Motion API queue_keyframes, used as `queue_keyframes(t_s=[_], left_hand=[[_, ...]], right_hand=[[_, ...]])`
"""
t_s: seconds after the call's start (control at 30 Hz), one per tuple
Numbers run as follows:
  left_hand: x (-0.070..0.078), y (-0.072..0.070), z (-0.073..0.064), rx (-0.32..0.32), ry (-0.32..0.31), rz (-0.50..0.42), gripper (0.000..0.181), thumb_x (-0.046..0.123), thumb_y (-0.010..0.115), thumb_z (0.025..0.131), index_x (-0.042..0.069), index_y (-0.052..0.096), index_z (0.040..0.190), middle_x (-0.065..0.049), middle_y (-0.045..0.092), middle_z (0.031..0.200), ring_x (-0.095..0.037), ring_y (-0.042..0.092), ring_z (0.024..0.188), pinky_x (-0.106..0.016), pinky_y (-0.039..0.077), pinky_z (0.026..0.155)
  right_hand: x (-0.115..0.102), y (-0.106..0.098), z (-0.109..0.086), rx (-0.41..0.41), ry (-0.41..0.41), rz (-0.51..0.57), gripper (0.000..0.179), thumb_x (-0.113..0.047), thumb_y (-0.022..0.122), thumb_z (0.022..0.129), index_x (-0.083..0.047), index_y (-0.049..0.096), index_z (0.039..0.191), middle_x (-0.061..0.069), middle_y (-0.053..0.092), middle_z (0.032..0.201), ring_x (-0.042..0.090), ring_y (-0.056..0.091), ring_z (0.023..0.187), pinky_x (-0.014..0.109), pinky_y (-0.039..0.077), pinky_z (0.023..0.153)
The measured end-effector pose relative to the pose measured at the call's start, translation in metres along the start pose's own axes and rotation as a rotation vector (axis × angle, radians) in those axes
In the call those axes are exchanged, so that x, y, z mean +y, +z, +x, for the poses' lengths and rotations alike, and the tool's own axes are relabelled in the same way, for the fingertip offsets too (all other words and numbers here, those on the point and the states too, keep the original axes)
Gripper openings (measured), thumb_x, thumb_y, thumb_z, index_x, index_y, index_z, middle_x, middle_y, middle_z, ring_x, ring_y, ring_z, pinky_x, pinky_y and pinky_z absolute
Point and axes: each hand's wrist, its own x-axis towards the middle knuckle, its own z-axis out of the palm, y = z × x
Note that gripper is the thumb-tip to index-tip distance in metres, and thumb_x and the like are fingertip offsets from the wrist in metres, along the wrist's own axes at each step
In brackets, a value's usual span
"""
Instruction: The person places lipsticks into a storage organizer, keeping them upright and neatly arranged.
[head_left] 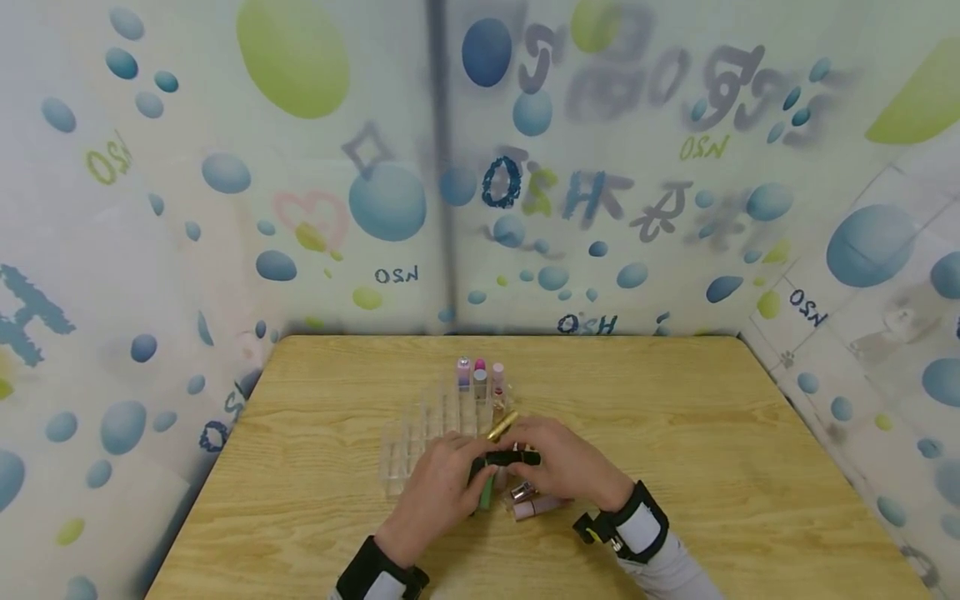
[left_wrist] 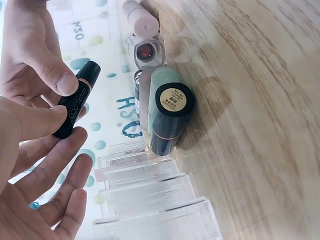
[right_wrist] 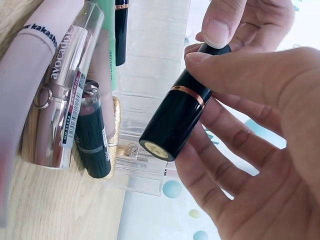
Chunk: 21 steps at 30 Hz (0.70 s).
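A black lipstick tube (head_left: 513, 457) with a rose-gold band is held level between both hands. My left hand (head_left: 444, 477) pinches one end, its thumb (left_wrist: 42, 117) near the white lettering. The other end is pinched by my right hand (head_left: 558, 457), as the right wrist view shows at close range; its capped base (right_wrist: 157, 150) carries a pale round label. A second black lipstick tube (left_wrist: 172, 112) lies on the table beside a green tube (head_left: 486, 493), just under the hands. Nearby are a silver lipstick with a clear cap (right_wrist: 57, 115) and a pale pink tube (head_left: 538, 507).
A clear stepped organizer (head_left: 393, 467) stands on the wooden table (head_left: 315, 492) beyond the left hand. Several cosmetics, including a pink-topped tube (head_left: 480, 379), stand in its far right part. A gold tube (head_left: 502, 425) lies by the right fingers. Patterned curtains (head_left: 390, 292) enclose the table.
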Motion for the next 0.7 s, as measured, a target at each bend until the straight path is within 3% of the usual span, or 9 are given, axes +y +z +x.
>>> queue_keyframes(t_s=[0.37, 0.7], left_hand=[[0.0005, -0.0001, 0.0032, 0.029, -0.023, 0.006, 0.034, 0.027, 0.08, 0.089, 0.011, 0.075, 0.118, 0.0, 0.078, 0.104, -0.016, 0.07, 0.095, -0.042, 0.058, 0.084], [0.0014, 0.001, 0.0015, 0.039, -0.011, 0.002, 0.022, 0.023, 0.082, 0.086, 0.014, 0.076, 0.106, 0.004, 0.077, 0.096, -0.019, 0.07, 0.094, -0.046, 0.057, 0.083]], right_hand=[[0.0023, -0.0066, 0.0015, 0.048, -0.023, 0.049, 0.023, -0.012, 0.077, 0.09, -0.018, 0.075, 0.112, -0.01, 0.071, 0.106, 0.004, 0.064, 0.09, 0.026, 0.058, 0.076], [0.0038, -0.0056, 0.0, 0.092, -0.051, 0.148, 0.027, -0.011, 0.075, 0.092, -0.021, 0.071, 0.116, -0.014, 0.07, 0.106, 0.004, 0.065, 0.094, 0.039, 0.061, 0.081]])
